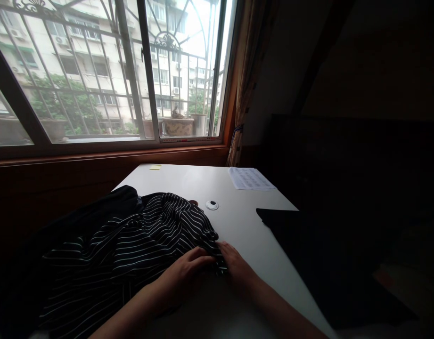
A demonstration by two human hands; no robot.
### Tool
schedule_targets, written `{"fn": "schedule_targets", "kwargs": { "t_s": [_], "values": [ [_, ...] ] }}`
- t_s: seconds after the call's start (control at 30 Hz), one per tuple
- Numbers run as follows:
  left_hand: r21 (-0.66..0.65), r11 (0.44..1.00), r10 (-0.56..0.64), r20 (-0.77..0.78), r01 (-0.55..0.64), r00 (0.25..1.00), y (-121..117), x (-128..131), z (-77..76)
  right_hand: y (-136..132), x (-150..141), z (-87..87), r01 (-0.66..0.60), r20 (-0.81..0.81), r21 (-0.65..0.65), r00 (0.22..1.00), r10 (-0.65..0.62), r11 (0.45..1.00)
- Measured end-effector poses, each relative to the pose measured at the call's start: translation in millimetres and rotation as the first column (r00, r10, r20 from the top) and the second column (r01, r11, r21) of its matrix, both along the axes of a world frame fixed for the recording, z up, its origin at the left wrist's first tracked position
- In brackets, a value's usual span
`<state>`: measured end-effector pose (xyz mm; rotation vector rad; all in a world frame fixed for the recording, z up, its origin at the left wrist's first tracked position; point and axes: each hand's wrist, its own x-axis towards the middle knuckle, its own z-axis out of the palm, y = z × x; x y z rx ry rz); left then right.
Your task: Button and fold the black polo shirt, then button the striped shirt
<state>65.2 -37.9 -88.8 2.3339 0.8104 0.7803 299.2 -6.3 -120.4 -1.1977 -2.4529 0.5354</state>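
Note:
A black garment with thin white stripes (156, 235) lies crumpled over the left and middle of the white table (199, 181). My left hand (190, 266) grips its right end, thumb and forefinger pressed onto the cloth. Close beside it, my right hand (238, 266) has its fingers closed on the same end from the right. A small fold of striped cloth shows between the two hands. Some of the fingertips are hidden by shadow and fabric.
A plain dark cloth (125, 197) lies at the left beside the striped one. Another dark cloth (290, 235) drapes over the right edge. Behind are a white disc with a black centre (212, 205), printed sheets (250, 178) and a yellow note (155, 166).

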Motion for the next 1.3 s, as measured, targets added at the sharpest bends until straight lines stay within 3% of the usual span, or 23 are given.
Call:
{"fn": "schedule_targets", "kwargs": {
  "t_s": [0.17,0.4,1.3],
  "values": [
    [-0.012,1.000,0.002,-0.019,-0.002,1.000,0.2,-3.3,0.9,-0.9,-1.5,5.1,-0.004,-0.025,0.006,1.000,0.004,1.000],
    [-0.003,1.000,0.013,-0.051,-0.013,0.999,0.6,-3.6,-1.0,1.6,-0.7,-2.6,-0.019,-0.078,0.078,0.997,0.025,0.997],
    [-0.016,1.000,-0.002,-0.033,0.002,0.999,-0.1,-3.5,1.3,1.6,-1.6,-0.2,-0.011,-0.056,0.023,0.998,0.012,1.000]
  ]
}}
